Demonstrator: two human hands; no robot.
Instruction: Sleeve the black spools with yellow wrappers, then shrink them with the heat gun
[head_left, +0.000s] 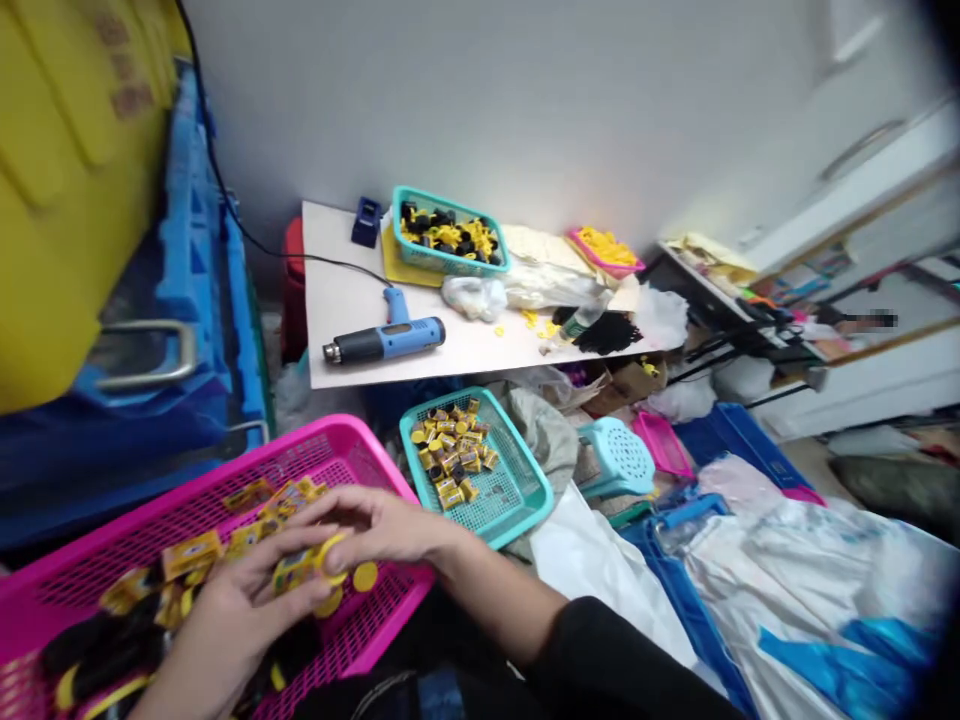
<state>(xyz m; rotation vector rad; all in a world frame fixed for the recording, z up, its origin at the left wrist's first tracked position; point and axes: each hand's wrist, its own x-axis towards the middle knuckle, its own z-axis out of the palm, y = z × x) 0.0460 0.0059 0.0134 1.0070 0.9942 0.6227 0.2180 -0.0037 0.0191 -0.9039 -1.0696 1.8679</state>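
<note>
Basically, both hands are at one small piece over the pink basket (352, 428). Left hand (238, 612) has the yellow printed piece (291, 574) pinched between thumb and fingers; right hand (391, 528) grips the yellow disc (334, 556) at its end, thumb on it. To do it well, I'd say: steady the body with the left, line the disc up square, press evenly, don't crease the print. Working low over the basket should catch drops; loose yellow discs (365, 576) lie just beside the fingers, easy to knock.

Hard to make out: whether disc and body are joined or only touching, blocked by fingers and blur. Print unreadable. Left fingertips partly behind the piece. Black-and-yellow items (97, 660) at lower left are cut off and covered by the left forearm; can't identify them. Basket's left end runs out of frame.
</note>
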